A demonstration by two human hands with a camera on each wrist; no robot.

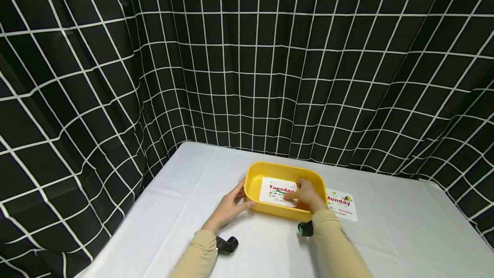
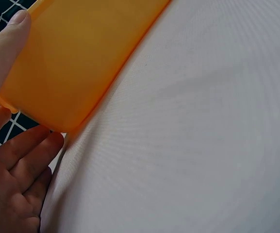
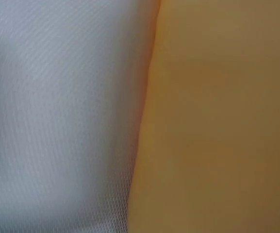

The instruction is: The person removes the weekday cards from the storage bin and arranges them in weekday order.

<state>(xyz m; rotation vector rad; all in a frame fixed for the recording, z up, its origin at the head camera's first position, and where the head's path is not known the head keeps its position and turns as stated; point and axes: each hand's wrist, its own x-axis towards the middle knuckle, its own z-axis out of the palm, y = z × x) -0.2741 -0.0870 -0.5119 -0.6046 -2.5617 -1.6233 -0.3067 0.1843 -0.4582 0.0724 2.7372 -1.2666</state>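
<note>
A yellow plastic box [image 1: 278,211] with rounded corners and an open top sits on the table. My left hand [image 1: 227,210] holds its left end, the thumb against the near wall and the fingers about the end wall. In the left wrist view that thumb [image 2: 8,43] lies on the yellow side, with the fingertips low at the corner. Inside the box is a white card [image 1: 274,190] printed "Tuesday" in red. My right hand [image 1: 308,194] reaches over the near right rim and grips the card's right side, the thumb lying across its face. The right wrist view shows only the box wall [image 3: 217,116] and cloth.
A second white card [image 1: 342,205], printed "Monday", lies on the table just right of the box, partly covered by the box and right arm. White cloth [image 1: 405,226] covers the table. A black curtain with white grid lines [image 1: 247,63] hangs behind and along the sides.
</note>
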